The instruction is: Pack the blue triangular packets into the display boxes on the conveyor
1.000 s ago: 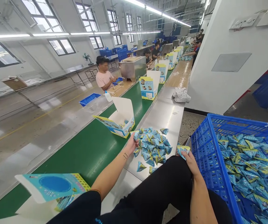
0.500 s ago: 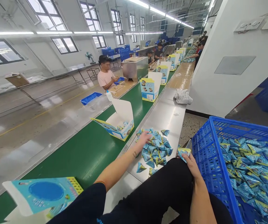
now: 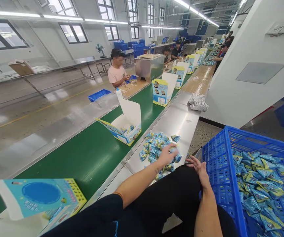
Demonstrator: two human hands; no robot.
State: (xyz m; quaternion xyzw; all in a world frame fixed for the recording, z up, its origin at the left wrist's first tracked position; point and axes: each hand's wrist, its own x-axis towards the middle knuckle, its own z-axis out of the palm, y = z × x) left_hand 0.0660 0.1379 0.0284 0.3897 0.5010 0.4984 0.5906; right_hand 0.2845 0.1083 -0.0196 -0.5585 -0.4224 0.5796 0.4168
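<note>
A pile of blue-and-yellow pyramid-shaped packets (image 3: 154, 144) lies on the metal side table. My left hand (image 3: 167, 155) reaches over the right part of this pile, its fingers smeared by motion beside a blurred packet; whether it grips that one I cannot make out. Above my knee, my right hand (image 3: 198, 167) is open, fingers apart and nothing visible in it. Beyond the pile, an open carton (image 3: 132, 135) with several packets inside stands on the green belt. Another open carton (image 3: 45, 194) is at the lower left, its printed flap spread out.
To my right stands a blue plastic crate (image 3: 233, 174) holding many packets. Several upright cartons (image 3: 160, 92) line the green conveyor belt (image 3: 82, 154) farther along. A striped cloth (image 3: 198, 102) lies on the table edge near the white wall. A co-worker (image 3: 117, 70) sits across the belt.
My left hand has moved right across the pile. The packet my right hand held is gone from it, and its fingers have opened. The view has shifted slightly.
</note>
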